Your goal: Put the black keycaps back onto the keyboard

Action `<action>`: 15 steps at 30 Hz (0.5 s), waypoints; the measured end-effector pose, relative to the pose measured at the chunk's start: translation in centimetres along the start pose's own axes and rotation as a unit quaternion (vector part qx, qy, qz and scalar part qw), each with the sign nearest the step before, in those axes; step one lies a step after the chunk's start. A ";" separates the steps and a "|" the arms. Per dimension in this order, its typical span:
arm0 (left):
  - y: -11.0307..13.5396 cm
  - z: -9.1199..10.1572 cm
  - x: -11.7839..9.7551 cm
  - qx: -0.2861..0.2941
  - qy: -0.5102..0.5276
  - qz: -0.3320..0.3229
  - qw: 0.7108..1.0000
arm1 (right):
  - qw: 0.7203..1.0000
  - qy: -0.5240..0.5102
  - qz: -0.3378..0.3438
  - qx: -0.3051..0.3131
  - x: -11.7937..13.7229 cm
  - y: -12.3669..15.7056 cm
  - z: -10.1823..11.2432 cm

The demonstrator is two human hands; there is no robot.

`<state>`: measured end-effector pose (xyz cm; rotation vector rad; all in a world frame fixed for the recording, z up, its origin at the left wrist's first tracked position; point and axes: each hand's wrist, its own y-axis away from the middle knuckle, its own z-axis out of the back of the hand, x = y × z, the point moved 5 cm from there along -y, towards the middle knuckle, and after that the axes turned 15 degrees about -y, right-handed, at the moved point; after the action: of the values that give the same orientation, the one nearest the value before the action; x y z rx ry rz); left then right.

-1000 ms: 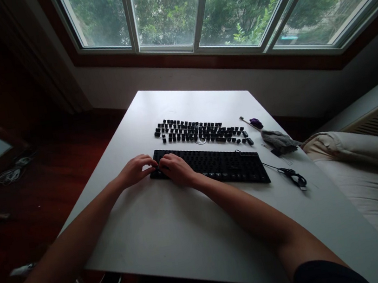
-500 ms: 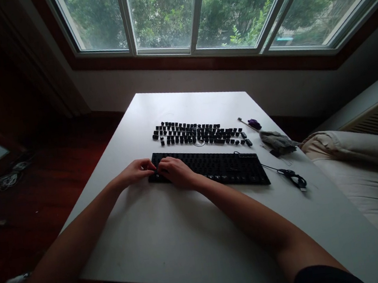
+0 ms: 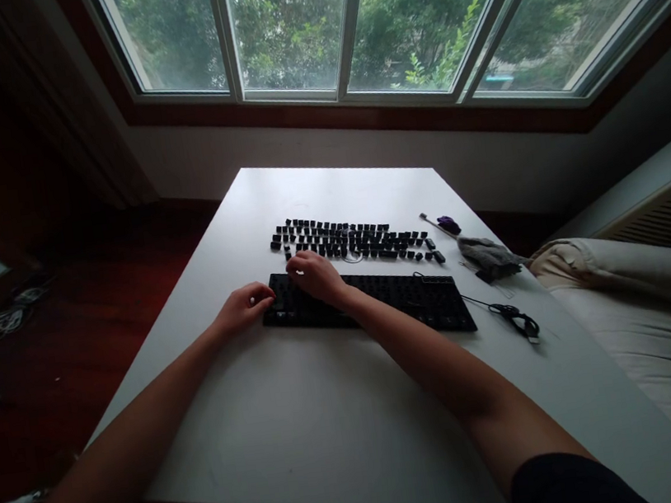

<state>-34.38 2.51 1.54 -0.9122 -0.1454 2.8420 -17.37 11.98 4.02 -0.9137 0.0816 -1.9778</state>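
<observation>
A black keyboard [image 3: 404,296] lies on the white table, much of its top bare of keycaps. At its left end, my left hand [image 3: 244,307] is curled, thumb and fingertips closed together on the keyboard's edge. My right hand [image 3: 317,277] reaches over the keyboard's far left corner. Its fingers are bent together by the left end of the loose keycaps [image 3: 365,239], which lie in rows behind the keyboard. The fingertips hide whatever is between them.
A brush [image 3: 431,221], a purple bundle [image 3: 449,225] and a grey cloth [image 3: 489,255] lie at the table's right. The keyboard's coiled cable [image 3: 516,318] rests below them. A cushioned seat [image 3: 612,312] borders the white table [image 3: 311,430] on the right.
My right hand has moved from the keyboard's left end, away from me, to the loose keycaps. My left hand has stayed at the keyboard's left edge.
</observation>
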 end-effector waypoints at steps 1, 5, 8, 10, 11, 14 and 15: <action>0.1 0.0 -0.1 -0.013 -0.023 -0.018 0.999 | 1.000 0.015 -0.011 -0.005 -0.8 -0.7 0.2; 0.4 -0.2 -0.7 -0.043 -0.117 -0.113 0.986 | 0.996 0.084 -0.018 0.018 -3.3 -3.1 0.0; 0.6 -0.3 -1.1 -0.034 -0.166 -0.168 0.971 | 0.991 0.125 0.001 0.042 -4.2 -4.4 -0.5; 0.6 -0.5 -1.3 -0.019 -0.183 -0.187 0.965 | 0.989 0.139 0.008 0.056 -4.7 -5.1 -0.9; 0.6 -0.5 -1.3 -0.012 -0.188 -0.191 0.963 | 0.988 0.144 0.009 0.062 -4.8 -5.4 -1.1; 0.4 -0.7 -1.4 -0.005 -0.200 -0.189 0.962 | 0.984 0.161 0.013 0.076 -5.2 -5.9 -1.5; 0.4 -0.7 -1.4 -0.005 -0.203 -0.186 0.961 | 0.983 0.168 0.015 0.078 -5.3 -6.0 -1.6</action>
<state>-32.92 1.95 1.70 -0.2502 -0.3381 2.6271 -21.12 18.99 2.20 -0.4698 0.1278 -2.0606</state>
